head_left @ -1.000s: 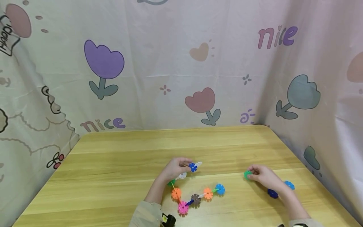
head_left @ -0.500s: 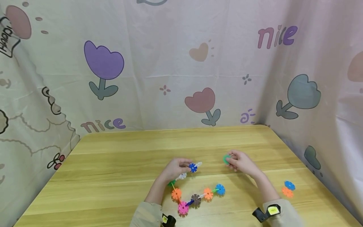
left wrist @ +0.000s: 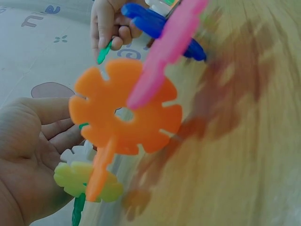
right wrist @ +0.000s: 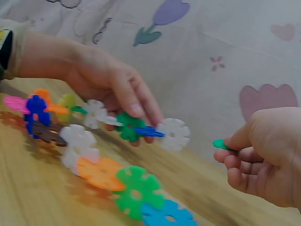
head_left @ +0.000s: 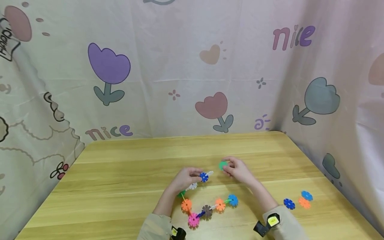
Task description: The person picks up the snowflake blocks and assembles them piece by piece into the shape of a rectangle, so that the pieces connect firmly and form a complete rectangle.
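A curved chain of slotted, flower-shaped plastic discs runs over the table in the head view, with a pink disc [head_left: 193,220] at its near bend and a light blue disc [head_left: 233,200] at one end. My left hand [head_left: 186,179] pinches the other end; in the right wrist view its thumb lies on a green disc [right wrist: 129,126], beside a blue disc [right wrist: 149,131] and a white end disc [right wrist: 173,134]. Slightly farther right, my right hand [head_left: 240,171] pinches a loose green disc [head_left: 222,165] between thumb and fingers, apart from the chain. An orange disc [left wrist: 124,106] fills the left wrist view's middle.
Three loose discs lie on the right of the wooden table [head_left: 120,160]: dark blue [head_left: 289,204], orange [head_left: 304,203] and light blue [head_left: 307,195]. A printed curtain [head_left: 168,66] rises behind the table's far edge and along its sides.
My right hand has carried the green disc leftward from the table's right side to near the chain's end. The loose discs its arm covered now show. My left hand stays in place.
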The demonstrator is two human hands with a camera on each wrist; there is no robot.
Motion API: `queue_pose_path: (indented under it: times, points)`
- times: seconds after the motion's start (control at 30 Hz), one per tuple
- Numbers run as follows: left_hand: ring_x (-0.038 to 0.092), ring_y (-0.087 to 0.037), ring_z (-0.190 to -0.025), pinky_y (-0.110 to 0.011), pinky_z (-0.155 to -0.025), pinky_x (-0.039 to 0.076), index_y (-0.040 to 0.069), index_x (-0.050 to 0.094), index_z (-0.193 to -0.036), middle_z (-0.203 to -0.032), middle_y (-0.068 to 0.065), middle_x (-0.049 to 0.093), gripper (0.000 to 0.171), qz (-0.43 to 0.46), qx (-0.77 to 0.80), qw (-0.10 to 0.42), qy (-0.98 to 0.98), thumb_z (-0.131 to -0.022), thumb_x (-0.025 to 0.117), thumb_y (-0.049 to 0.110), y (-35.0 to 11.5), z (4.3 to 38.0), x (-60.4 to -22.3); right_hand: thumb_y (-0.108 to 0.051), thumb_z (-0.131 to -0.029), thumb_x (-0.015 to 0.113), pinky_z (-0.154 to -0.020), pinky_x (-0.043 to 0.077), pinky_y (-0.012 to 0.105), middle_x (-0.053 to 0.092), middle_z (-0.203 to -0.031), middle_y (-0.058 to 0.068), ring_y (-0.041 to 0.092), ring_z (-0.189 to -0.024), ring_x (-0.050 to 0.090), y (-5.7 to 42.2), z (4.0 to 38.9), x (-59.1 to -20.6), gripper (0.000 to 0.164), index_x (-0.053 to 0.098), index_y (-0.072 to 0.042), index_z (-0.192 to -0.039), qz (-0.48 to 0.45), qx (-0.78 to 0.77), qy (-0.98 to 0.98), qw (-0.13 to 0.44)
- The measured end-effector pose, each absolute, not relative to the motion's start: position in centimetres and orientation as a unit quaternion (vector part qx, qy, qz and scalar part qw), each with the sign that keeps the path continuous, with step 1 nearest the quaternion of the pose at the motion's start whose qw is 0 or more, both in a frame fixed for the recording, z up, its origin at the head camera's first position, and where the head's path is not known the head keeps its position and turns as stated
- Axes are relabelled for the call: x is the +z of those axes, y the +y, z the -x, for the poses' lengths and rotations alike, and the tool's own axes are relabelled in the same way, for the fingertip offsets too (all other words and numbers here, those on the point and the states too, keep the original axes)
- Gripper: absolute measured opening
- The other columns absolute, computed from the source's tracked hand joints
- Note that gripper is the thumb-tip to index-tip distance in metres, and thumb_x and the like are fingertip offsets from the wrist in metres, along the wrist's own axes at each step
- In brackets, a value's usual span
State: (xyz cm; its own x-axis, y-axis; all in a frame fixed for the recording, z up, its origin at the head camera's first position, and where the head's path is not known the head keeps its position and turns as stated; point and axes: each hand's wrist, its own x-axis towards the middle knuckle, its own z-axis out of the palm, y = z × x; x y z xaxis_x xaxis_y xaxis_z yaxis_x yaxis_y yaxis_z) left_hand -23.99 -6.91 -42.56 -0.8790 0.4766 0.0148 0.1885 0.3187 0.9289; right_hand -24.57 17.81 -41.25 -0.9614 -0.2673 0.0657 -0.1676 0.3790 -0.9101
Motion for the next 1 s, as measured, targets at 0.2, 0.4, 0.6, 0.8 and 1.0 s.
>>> queue_pose_path:
  times: [0.2,0.4,0.6,0.8,1.0]
  points:
    - [0.056,-0.031,-0.103,-0.041,-0.087,0.048,0.000,0.061,-0.117,-0.110,-0.013,0.062,0.032,-0.205,0.548,0.130,0.801,-0.087,0.063,0.011,-6.9,24.0,-42.5,-0.002,-0.091,0.056,-0.049,0.048,0.027,0.061,-0.074,0.019,0.023,-0.060,0.056,16.3,24.2,-41.6,0.037,0.046,0.011,-0.124,0.137,-0.558,0.817,0.053]
    - [0.057,-0.030,-0.102,-0.041,-0.086,0.049,-0.002,0.061,-0.116,-0.106,-0.013,0.063,0.032,-0.203,0.552,0.132,0.798,-0.087,0.063,0.011,-6.8,24.0,-42.4,-0.002,-0.090,0.056,-0.050,0.049,0.025,0.063,-0.075,0.017,0.022,-0.059,0.057,15.6,24.2,-41.9,0.034,0.048,0.010,-0.121,0.115,-0.572,0.810,0.058]
    - [0.057,-0.030,-0.101,-0.040,-0.085,0.049,-0.003,0.061,-0.116,-0.105,-0.012,0.063,0.032,-0.202,0.554,0.133,0.796,-0.087,0.063,0.010,-6.7,24.0,-42.4,-0.002,-0.089,0.058,-0.050,0.050,0.027,0.064,-0.076,0.020,0.027,-0.060,0.059,15.4,24.2,-42.0,0.033,0.051,0.008,-0.119,0.092,-0.577,0.810,0.054]
    - [0.058,-0.030,-0.100,-0.040,-0.085,0.049,-0.002,0.061,-0.115,-0.104,-0.012,0.064,0.031,-0.202,0.555,0.133,0.796,-0.087,0.063,0.010,-6.6,24.1,-42.4,-0.003,-0.088,0.060,-0.051,0.051,0.028,0.064,-0.076,0.020,0.025,-0.059,0.059,15.2,24.1,-42.1,0.033,0.052,0.008,-0.118,0.095,-0.585,0.804,0.050]
    - [0.059,-0.029,-0.098,-0.040,-0.084,0.050,-0.003,0.061,-0.115,-0.102,-0.012,0.064,0.031,-0.204,0.554,0.128,0.797,-0.086,0.063,0.008,-6.6,24.0,-42.5,0.000,-0.088,0.059,-0.053,0.053,0.029,0.063,-0.077,0.024,0.022,-0.060,0.058,14.8,23.7,-42.2,0.029,0.052,0.008,-0.115,0.099,-0.614,0.781,0.054]
